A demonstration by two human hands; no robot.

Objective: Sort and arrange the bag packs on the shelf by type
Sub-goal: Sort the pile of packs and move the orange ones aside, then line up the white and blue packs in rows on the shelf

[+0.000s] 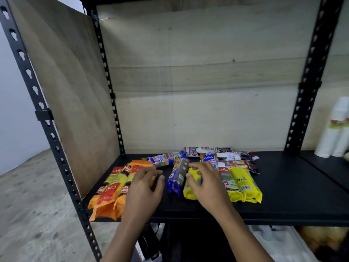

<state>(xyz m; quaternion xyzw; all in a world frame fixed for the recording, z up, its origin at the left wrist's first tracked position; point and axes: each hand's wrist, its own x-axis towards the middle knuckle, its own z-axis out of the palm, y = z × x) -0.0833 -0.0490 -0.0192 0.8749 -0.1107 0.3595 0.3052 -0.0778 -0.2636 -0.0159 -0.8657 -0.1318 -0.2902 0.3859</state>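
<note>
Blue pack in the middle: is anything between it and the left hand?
Nothing visible. Only bare black shelf separates the left hand from the blue pack; the orange packs lie on that hand's other side. The right hand grips a yellow pack.

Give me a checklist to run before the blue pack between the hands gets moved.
1. Grouping of the orange packs: ok, together at the left front.
2. Grouping of the yellow packs: ok, side by side at the right front.
3. Place of the blue pack: not ok, it lies alone between the two groups.
4. Is the left hand free: ok, its fingers are relaxed over the orange packs.
5. Is the right hand free: cannot tell, its fingers curl at the end of a yellow pack and are blurred.
6. Bare shelf right of the yellow packs: ok.
</note>
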